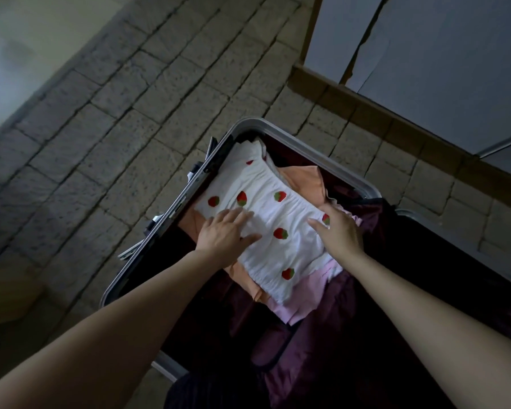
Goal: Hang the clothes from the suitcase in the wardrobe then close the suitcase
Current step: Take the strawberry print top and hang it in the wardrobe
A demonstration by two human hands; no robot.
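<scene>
The white strawberry-print top (pixel 273 214) lies topmost on the folded pile in the open suitcase (pixel 301 149). It looks light and floppy. The left hand (pixel 223 231), at its nine o'clock edge, and the right hand (pixel 338 228), at three o'clock, rest flat, fingers spread, gripping nothing. Best pinched at both side hems.

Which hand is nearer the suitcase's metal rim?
Left. The left hand lies flat on the white strawberry top, beside the near-side rim. The right hand rests on the top's opposite edge, toward the suitcase's middle.

No text, label or number can be read anywhere — only strawberry motifs on the white top (pixel 266 214).
</scene>
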